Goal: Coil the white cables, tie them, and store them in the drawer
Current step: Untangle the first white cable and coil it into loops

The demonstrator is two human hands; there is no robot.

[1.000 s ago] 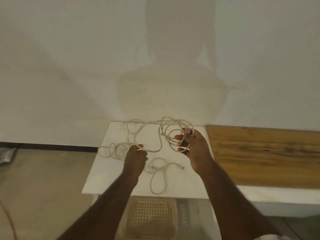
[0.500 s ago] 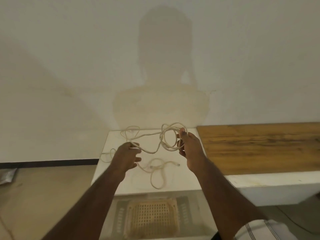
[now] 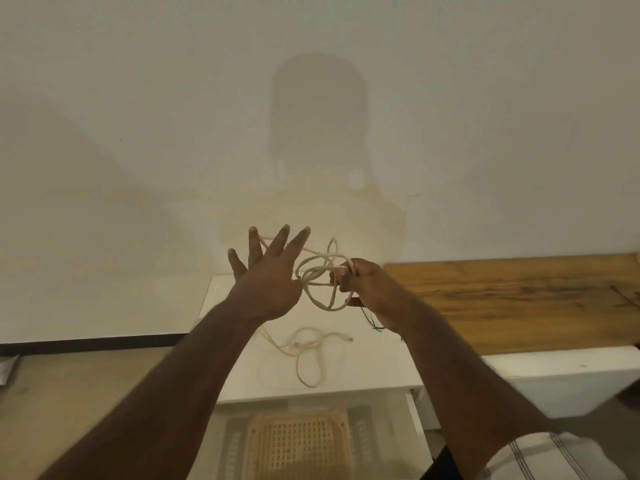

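White table [image 3: 363, 372], cream cable [image 3: 320, 271] looped, right hand [image 3: 372, 292] clamping coils, left fingers [image 3: 280, 242] splayed.

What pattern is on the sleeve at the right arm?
The sleeve is white with thin dark stripes, seen in the head view.

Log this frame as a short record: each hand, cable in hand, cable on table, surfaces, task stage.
left hand: raised, fingers spread, a cable strand running across them
right hand: closed on coiled loops
held cable: a few loose loops, untied
second cable: lying loose on the white table, uncoiled
wooden board: right of the table
basket: below the table's near edge
stage: coiling; nothing tied or stored
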